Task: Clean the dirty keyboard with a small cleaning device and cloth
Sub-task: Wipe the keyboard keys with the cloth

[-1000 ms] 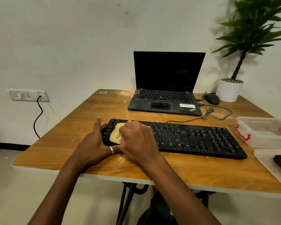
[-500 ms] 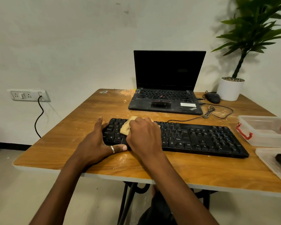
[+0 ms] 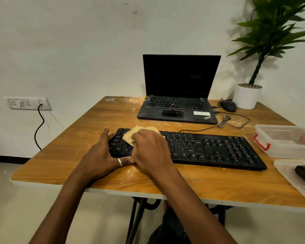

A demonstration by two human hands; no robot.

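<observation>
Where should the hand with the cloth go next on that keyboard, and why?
Probably slide the cloth rightward along the keys: the right hand presses it onto the left end of the keyboard, which the left hand holds, and the keys further right lie uncovered.

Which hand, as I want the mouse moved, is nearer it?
Right. The right hand, on the cloth, is left of the mouse; the left hand is farther left.
</observation>
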